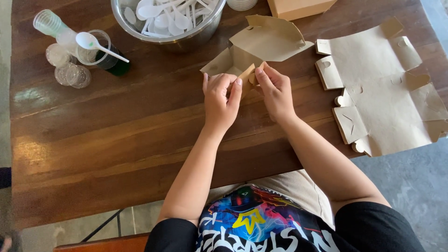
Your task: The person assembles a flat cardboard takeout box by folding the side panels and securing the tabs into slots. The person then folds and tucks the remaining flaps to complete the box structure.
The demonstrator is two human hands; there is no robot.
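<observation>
we see left hand (220, 99) and right hand (275, 89) side by side at table (93, 140) middle, both pinching corner flap of half-folded brown paper box (261, 44). box sits on table just beyond fingers. flat unfolded box sheet (387, 93) lies to right. metal bowl (186, 35) of white plastic spoons (163, 16) behind. clear cups (70, 70), one holding spoon, far left.

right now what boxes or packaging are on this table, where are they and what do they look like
Half-folded brown paperboard box: table centre, pinched at its corner by left hand and right hand.
Flat unfolded brown paperboard box blanks: right edge, stacked, tabbed flaps.
Closed brown cardboard box: top edge, mostly cropped.
No labels or screens.
</observation>
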